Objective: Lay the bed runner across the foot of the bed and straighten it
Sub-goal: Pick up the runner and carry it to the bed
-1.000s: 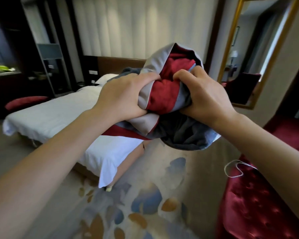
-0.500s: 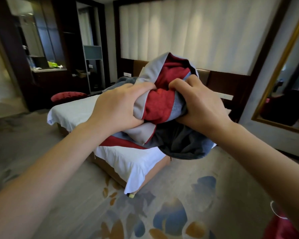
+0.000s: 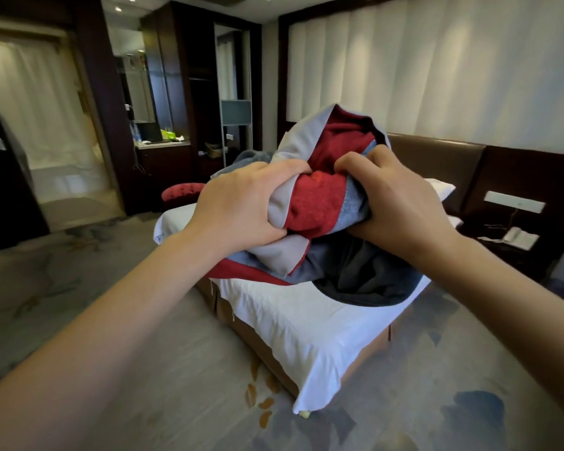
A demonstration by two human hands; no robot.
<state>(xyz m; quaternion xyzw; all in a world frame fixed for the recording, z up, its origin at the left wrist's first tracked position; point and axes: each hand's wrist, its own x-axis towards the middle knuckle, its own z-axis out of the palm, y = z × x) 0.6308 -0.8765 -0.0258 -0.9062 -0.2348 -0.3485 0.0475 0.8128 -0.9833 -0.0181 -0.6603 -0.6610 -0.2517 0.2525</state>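
Observation:
I hold the bed runner [image 3: 319, 203] bunched up in front of me, a crumpled bundle of red, grey and dark fabric. My left hand [image 3: 241, 206] grips its left side and my right hand [image 3: 401, 209] grips its right side, both closed on the cloth. Beyond and below the bundle stands the bed [image 3: 306, 320] with a white sheet, its near corner pointing toward me. The bundle hides the middle of the bed.
A brown headboard [image 3: 437, 161] and a white pillow [image 3: 440, 187] are at the far right. A nightstand with a phone [image 3: 515, 237] stands beside it. A red stool [image 3: 183, 192] sits left of the bed. Patterned carpet [image 3: 176, 369] surrounds the bed. Dark cabinets stand at the left.
The view has swung left around the bed, so its foot corner now lies below the bundle. The mirror and red armchair have left the frame. Both hands keep the same grip.

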